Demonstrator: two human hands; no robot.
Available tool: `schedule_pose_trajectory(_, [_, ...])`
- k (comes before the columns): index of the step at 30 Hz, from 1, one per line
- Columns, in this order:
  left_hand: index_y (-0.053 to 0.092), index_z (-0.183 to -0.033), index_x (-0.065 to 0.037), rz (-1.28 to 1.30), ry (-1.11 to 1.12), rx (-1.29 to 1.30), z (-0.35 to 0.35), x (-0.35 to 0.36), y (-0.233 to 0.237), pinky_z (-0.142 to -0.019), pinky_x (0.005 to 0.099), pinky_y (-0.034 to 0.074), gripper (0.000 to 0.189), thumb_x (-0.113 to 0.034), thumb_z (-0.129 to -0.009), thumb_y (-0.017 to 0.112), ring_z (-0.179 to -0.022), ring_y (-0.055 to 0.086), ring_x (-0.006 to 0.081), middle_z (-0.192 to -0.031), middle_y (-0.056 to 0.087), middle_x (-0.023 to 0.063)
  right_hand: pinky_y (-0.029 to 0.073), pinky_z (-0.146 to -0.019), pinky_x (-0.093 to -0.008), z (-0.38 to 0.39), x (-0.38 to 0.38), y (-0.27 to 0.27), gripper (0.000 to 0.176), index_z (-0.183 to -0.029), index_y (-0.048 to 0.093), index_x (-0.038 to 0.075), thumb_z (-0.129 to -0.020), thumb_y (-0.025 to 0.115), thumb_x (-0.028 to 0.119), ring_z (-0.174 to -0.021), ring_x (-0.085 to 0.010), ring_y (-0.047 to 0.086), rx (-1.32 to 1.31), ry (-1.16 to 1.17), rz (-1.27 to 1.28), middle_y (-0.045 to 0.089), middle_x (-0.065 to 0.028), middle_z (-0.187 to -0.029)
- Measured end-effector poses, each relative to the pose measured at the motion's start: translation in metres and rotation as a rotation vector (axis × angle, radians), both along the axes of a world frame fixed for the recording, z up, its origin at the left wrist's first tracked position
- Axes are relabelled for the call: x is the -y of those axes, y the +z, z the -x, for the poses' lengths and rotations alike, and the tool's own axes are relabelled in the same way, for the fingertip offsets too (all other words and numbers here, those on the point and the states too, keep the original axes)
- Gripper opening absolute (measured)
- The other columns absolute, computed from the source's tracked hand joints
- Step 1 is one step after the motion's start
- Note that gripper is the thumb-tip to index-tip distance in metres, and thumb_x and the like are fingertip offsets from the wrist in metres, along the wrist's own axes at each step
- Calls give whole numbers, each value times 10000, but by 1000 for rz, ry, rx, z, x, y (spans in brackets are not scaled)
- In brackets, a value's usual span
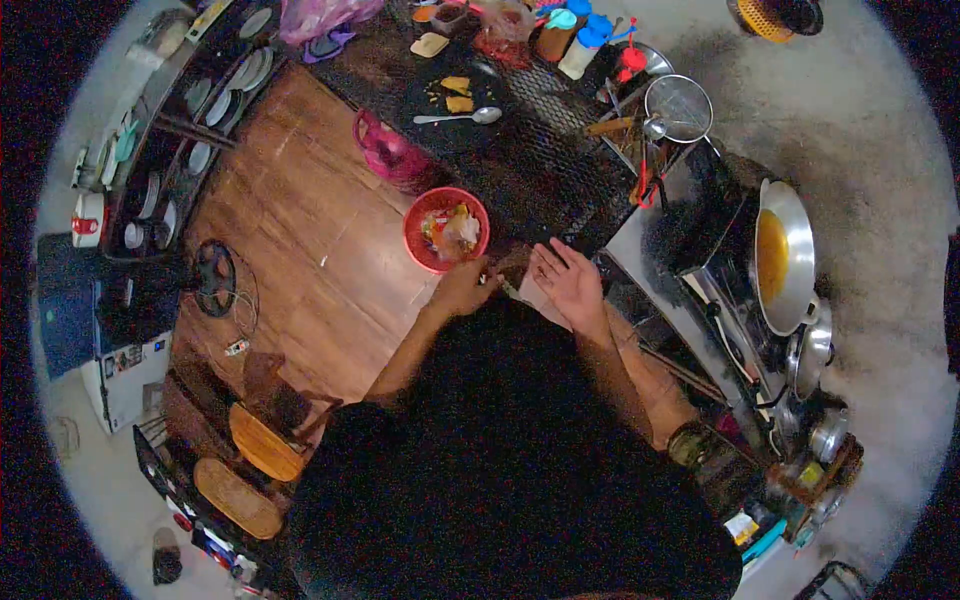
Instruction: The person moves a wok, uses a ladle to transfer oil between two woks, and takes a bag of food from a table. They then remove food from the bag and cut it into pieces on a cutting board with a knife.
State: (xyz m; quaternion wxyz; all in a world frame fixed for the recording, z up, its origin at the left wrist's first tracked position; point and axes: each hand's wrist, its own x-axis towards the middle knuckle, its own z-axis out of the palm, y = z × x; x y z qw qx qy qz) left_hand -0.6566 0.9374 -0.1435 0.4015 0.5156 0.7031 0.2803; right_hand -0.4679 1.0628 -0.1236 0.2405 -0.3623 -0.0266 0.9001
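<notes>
My left hand (463, 288) is closed just below the red basket (410, 240), near its lower rim. A small dark and shiny spot shows at its fingers, but I cannot make out what they hold. Inside the basket lie crumpled wrappers and scraps (452, 232). To the right, my right hand (570, 285) is open, palm showing and fingers stretched out, holding nothing. It is beside the near edge of the dark patterned table (545, 175). A spoon (485, 115) and yellowish food pieces (460, 104) are farther back on that table.
A pink bag (385, 150) hangs at the table's left edge. Bottles with blue caps (590, 45) stand at the back. On the right are a strainer (680, 108) and a wok of yellow liquid (785, 255). Wooden chairs (265, 440) stand lower left, a dish rack (205, 120) upper left.
</notes>
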Motion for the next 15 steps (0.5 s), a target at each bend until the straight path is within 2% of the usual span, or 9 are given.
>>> schedule_pose_trajectory(3, [581, -1074, -25, 59, 79, -24, -19, 15, 5, -790, 450, 477, 389, -342, -849, 579, -908, 607, 377, -948, 632, 210, 431, -923, -429, -9, 1, -7, 386, -1215, 463, 39, -877, 536, 212, -1107, -310, 506, 25, 16, -16, 495, -177, -1256])
schedule_pose_trajectory(5, [579, -1095, -24, -107, 160, -73, -34, 31, 11, -798, 428, 482, 392, -336, -858, 575, -908, 612, 367, -952, 639, 201, 450, -892, -427, -9, 5, -13, 347, -1173, 495, 36, -872, 537, 204, -1067, -303, 527, 40, -25, 43, 521, -166, -1218])
schedule_pose_trajectory(6, [579, -1095, -24, -98, 158, -86, -36, 40, 13, -798, 428, 482, 392, -336, -858, 575, -908, 612, 367, -952, 639, 201, 450, -892, -427, -10, 10, -18, 347, -1173, 495, 36, -872, 537, 204, -1067, -303, 527, 27, -25, 53, 521, -166, -1218])
schedule_pose_trajectory(8, [582, -1104, -24, 89, 182, 167, -46, 59, 15, -806, 406, 484, 393, -332, -860, 581, -909, 618, 351, -976, 642, 196, 472, -845, -419, -17, 19, -23, 254, -1044, 568, 35, -864, 547, 213, -982, -309, 557, -15, -24, 60, 581, -166, -1083])
schedule_pose_trajectory(12, [578, -1108, -23, 24, 198, 117, -68, 99, -9, -800, 398, 487, 379, -311, -863, 586, -908, 629, 325, -991, 643, 194, 479, -819, -412, -36, 39, -37, 258, -1053, 560, 37, -868, 539, 215, -970, -306, 558, 52, 9, 108, 579, -162, -1086])
schedule_pose_trajectory(15, [578, -1108, -26, 33, 313, 198, -80, 98, 2, -788, 392, 493, 363, -297, -866, 584, -880, 640, 307, -992, 648, 188, 478, -839, -400, -53, 40, -37, 254, -1052, 582, 35, -861, 537, 196, -1002, -292, 557, 30, 36, 97, 574, -164, -1124])
